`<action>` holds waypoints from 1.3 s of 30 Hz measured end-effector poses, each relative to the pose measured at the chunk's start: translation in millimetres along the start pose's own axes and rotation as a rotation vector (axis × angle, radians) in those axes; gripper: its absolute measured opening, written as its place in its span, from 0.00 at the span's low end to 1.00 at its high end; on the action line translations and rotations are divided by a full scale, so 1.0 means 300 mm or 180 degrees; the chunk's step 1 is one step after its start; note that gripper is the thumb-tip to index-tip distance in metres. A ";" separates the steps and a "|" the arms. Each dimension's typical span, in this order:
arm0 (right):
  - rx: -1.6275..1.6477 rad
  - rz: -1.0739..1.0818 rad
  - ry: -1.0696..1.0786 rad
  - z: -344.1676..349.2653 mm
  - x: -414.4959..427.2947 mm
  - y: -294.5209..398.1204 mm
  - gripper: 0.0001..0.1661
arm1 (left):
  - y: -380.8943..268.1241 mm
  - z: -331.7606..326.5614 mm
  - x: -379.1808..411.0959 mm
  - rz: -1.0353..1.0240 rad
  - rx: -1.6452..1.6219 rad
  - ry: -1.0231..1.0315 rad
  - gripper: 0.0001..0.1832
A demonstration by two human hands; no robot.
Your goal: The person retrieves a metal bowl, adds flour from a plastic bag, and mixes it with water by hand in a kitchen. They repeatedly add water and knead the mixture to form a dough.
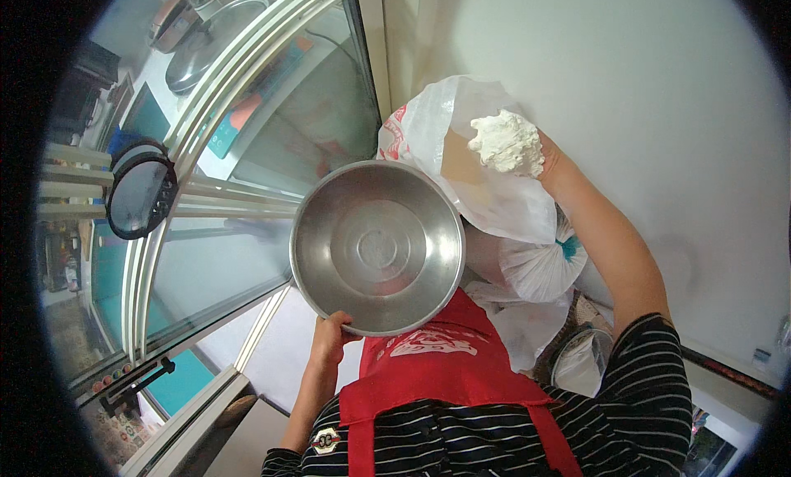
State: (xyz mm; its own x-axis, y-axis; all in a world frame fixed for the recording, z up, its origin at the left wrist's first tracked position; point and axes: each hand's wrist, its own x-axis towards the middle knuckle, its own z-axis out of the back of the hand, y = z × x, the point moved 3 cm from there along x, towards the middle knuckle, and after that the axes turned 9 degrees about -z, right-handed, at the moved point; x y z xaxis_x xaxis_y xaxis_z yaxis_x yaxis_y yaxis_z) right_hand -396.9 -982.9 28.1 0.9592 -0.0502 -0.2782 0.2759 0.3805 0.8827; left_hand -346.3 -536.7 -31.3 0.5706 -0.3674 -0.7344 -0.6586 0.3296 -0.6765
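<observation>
My left hand (334, 335) grips the near rim of a round stainless steel bowl (377, 248). The bowl has nothing in it and its inside faces up towards me. Over the mouth of a white woven sack (420, 115), my right hand (547, 157) holds a heap of off-white flour-like powder (508, 144). The heap hides most of the palm and fingers, and I cannot tell whether a scoop lies under it. The sack stands open beyond the bowl, with red print on its left side.
A tied white bag (541, 264) and a clear container (581, 363) lie to the right, near my body. A framed glass door (259, 137) with a round dark handle (139, 193) is on the left. A pale wall (618, 75) bounds the right.
</observation>
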 end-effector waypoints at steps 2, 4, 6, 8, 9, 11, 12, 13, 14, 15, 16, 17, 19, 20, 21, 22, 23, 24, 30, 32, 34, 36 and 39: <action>0.1303 -0.0204 0.0009 -0.004 -0.025 0.106 0.23 | -0.007 -0.016 0.006 -0.0034 -0.0010 0.0098 0.19; 0.4025 -0.0815 0.0066 -0.039 -0.058 0.192 0.23 | -0.006 -0.031 0.015 -0.0118 -0.0030 0.0099 0.18; 0.4313 -0.1188 0.0343 -0.110 -0.079 0.358 0.22 | 0.043 -0.015 0.033 -0.0051 -0.0139 0.0127 0.16; 0.3995 -0.1014 0.0788 -0.219 -0.052 0.393 0.21 | 0.057 -0.004 0.039 -0.0005 -0.0116 0.0175 0.17; 0.3519 -0.0644 0.1034 -0.269 -0.027 0.363 0.20 | 0.048 -0.009 0.046 -0.0041 -0.0140 0.0212 0.17; 0.3156 -0.0450 0.1362 -0.389 0.009 0.369 0.20 | 0.043 -0.005 0.046 -0.0109 -0.0229 0.0244 0.17; 0.3191 -0.0847 0.1208 -0.438 0.015 0.366 0.20 | 0.041 -0.007 0.047 -0.0099 -0.0220 0.0230 0.17; 0.3687 -0.1233 0.1246 -0.498 0.033 0.341 0.20 | 0.039 -0.007 0.047 -0.0088 -0.0212 0.0215 0.18; 0.4195 -0.1623 0.1275 -0.567 0.052 0.287 0.20 | 0.042 0.000 0.045 -0.0072 -0.0185 0.0195 0.18; 0.4253 -0.1659 0.0956 -0.631 0.083 0.206 0.21 | 0.059 0.011 0.054 -0.0170 -0.0196 0.0248 0.19; 0.4304 -0.1694 0.0638 -0.690 0.109 0.130 0.21 | 0.077 0.023 0.061 -0.0156 -0.0129 0.0236 0.19; 0.3739 -0.1431 0.0454 -0.730 0.122 0.111 0.21 | 0.094 0.035 0.068 -0.0149 -0.0076 0.0202 0.19; 0.2266 -0.1395 -0.0259 -0.790 0.138 0.061 0.18 | 0.089 0.033 0.064 -0.0090 -0.0010 0.0184 0.18; 0.1083 -0.1356 -0.0633 -0.799 0.133 0.067 0.18 | 0.088 0.030 0.060 -0.0131 -0.0074 0.0159 0.18; 0.0617 -0.1193 -0.0727 -0.806 0.126 0.076 0.17 | 0.087 0.027 0.056 -0.0171 -0.0131 0.0138 0.18; 0.0156 -0.1023 -0.0820 -0.807 0.117 0.087 0.17 | 0.083 0.025 0.051 -0.0212 -0.0184 0.0120 0.17; -0.0313 -0.0844 -0.0912 -0.805 0.106 0.109 0.16 | 0.078 0.022 0.044 -0.0094 -0.0270 0.0107 0.17; -0.0276 -0.0822 -0.0889 -0.792 0.087 0.165 0.16 | 0.090 0.028 0.043 -0.0083 -0.0343 0.0061 0.16; -0.1319 0.0062 -0.1162 -0.793 0.060 0.255 0.17 | 0.061 0.025 0.024 -0.0014 -0.0550 -0.0002 0.14; -0.1277 0.0218 -0.1251 -0.789 0.025 0.364 0.18 | 0.084 0.037 0.033 -0.0035 -0.0447 -0.0076 0.15; -0.1297 0.0587 -0.1356 -0.817 0.053 0.351 0.18 | 0.104 0.039 0.036 -0.0120 -0.0395 -0.0057 0.16; -0.1464 0.0805 -0.1481 -0.832 0.069 0.330 0.17 | 0.090 0.027 0.052 -0.0250 -0.0341 -0.0011 0.17; -0.1524 0.0774 -0.1707 -0.815 0.062 0.346 0.16 | 0.116 0.023 0.072 -0.0256 -0.0318 0.0052 0.18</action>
State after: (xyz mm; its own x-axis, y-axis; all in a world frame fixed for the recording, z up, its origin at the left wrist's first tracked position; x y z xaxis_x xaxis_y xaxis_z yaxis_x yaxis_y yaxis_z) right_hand -365.5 -718.5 22.0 0.9219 -0.3092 0.2335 0.1132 0.7913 0.6009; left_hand -353.5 -527.1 -71.0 0.6160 -0.4038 -0.6764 -0.6570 0.2104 -0.7239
